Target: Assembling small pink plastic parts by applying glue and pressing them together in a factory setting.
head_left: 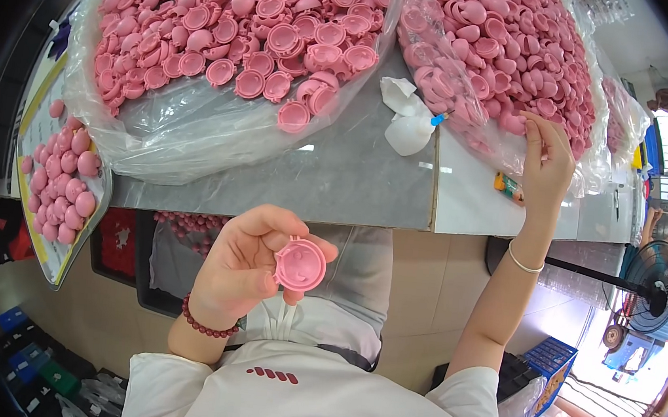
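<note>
Held up in front of my body, a round pink plastic half-shell [302, 266] shows its hollow inside and raised rim. My left hand [246, 260] pinches it by the edges between thumb and fingers. Out to the far right, my right hand [550, 146] reaches to the near edge of the right bag. Its fingertips close on a pink shell piece [511, 122] there, partly hidden among others. The right heap [514, 57] and the left heap [207, 19] both consist of many such pink pieces, lying in clear plastic bags [195, 157].
Closed pink balls [63, 173] lie on a yellow-edged tray [59, 268] at the left. On the grey table [352, 186] between the bags stands a white bottle [409, 134] with a blue tip. A small orange-and-green tube [509, 187] lies near my right forearm. A fan [651, 288] stands at the right.
</note>
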{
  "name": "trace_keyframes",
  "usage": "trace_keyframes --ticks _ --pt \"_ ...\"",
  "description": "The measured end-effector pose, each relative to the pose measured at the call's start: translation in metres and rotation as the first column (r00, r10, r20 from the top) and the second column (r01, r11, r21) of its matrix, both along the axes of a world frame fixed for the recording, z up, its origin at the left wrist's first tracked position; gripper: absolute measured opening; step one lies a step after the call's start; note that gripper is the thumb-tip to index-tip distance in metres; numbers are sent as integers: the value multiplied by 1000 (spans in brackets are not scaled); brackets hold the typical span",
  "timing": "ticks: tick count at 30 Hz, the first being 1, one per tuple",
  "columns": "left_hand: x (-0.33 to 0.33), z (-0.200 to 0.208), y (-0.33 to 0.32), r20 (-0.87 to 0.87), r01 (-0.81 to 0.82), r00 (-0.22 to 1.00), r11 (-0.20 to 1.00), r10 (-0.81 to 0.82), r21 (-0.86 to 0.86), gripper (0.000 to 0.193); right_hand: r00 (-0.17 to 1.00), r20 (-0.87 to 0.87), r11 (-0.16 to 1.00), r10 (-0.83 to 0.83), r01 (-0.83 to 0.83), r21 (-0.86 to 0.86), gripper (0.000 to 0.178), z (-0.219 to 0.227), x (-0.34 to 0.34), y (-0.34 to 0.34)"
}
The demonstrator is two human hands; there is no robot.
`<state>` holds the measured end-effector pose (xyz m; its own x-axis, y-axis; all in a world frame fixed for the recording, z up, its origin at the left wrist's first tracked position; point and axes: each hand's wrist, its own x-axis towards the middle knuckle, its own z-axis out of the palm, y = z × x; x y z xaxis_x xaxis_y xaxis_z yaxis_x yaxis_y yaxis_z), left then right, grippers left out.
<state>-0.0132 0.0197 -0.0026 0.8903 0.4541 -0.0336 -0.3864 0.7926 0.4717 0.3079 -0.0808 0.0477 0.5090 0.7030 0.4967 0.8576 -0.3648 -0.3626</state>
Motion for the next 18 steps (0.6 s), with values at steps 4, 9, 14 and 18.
trace_keyframes --ticks 4,9,14,18 --pt "4 4 0 3 19 1000 998 -19 53 41 974 57 973 217 -212 -89 15 16 -10 -18" --pt "-7 -12 2 -191 -87 980 981 54 -172 29 973 11 919 231 -214 -332 11 -23 -41 -23" --pt "-16 -43 10 111 59 993 985 -41 -164 35 936 351 974 -14 93 -208 15 -34 -65 -11" --pt "-11 -47 18 113 69 992 990 -55 -125 36 977 211 1000 -14 16 -7 17 -30 -80 -29"
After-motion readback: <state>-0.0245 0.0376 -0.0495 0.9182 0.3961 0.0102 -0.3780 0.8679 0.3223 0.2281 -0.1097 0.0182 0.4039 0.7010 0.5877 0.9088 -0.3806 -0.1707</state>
